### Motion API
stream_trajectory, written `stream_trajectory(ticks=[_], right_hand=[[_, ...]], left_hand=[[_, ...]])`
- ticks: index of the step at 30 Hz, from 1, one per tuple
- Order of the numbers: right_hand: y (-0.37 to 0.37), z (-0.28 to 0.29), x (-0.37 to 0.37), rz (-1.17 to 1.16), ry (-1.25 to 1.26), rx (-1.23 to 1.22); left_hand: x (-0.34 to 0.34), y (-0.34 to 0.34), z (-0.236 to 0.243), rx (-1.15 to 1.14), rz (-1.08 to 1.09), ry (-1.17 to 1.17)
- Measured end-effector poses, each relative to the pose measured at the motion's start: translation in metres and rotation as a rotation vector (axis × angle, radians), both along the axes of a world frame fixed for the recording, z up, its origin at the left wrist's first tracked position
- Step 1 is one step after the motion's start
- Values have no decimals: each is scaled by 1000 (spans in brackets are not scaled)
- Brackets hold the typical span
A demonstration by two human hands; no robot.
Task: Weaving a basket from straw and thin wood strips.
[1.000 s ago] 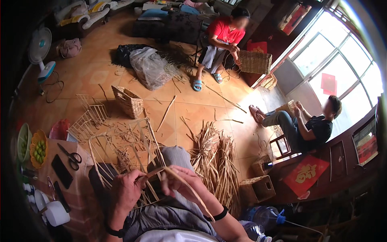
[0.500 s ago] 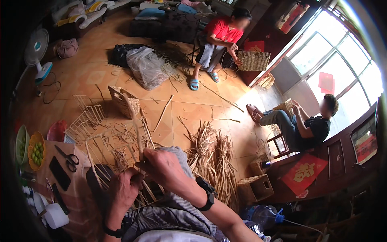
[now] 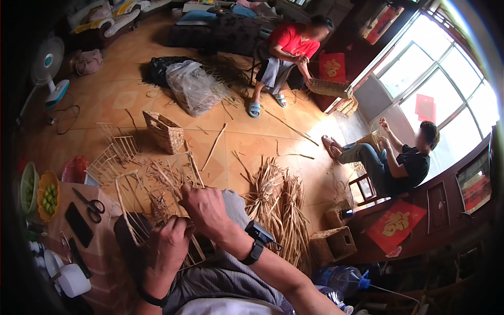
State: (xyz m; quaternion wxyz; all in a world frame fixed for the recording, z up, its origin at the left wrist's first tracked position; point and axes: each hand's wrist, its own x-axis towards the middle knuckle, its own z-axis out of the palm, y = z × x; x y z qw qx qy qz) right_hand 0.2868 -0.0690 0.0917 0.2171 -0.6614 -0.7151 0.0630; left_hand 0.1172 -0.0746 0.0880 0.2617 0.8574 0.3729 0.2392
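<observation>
A wire basket frame (image 3: 123,198), its rim partly wrapped in tan dried plant stalk, rests across my lap. My left hand (image 3: 169,242) is closed in a pinch at the frame's near rim. Just beyond it to the right, my right hand (image 3: 206,209) is closed on a dried stalk (image 3: 169,181) that runs up and to the left from its fingers. The knuckles hide the exact spot where stalk and rim meet. Both wrists wear black bands.
Bundles of dried stalks (image 3: 266,194) lie right of my knee. A finished woven basket (image 3: 167,132) and bare wire frames (image 3: 118,149) stand ahead. Scissors (image 3: 90,206) lie on the left table. Two people sit weaving baskets; a water jug (image 3: 344,281) is at lower right.
My right hand has moved slightly down and left, and the stalk has swung from upright to leaning left. The person in red has tilted their basket; the other person has raised a hand.
</observation>
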Motion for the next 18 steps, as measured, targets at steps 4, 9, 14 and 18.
stream_trajectory(ticks=[4, 9, 14, 18], right_hand=[[-14, -1, -6, -45, 262, 154], [-76, 1, 0, -161, 494, 260], [-108, -16, -18, -220, 581, 104], [-114, -39, -19, -103, 422, 23]], left_hand=[[-1, 2, 10, -15, -12, -72], [-2, 29, 10, -353, -168, -39], [-4, 49, 4, -595, -278, -42], [-10, 50, 1, -680, -367, -57]])
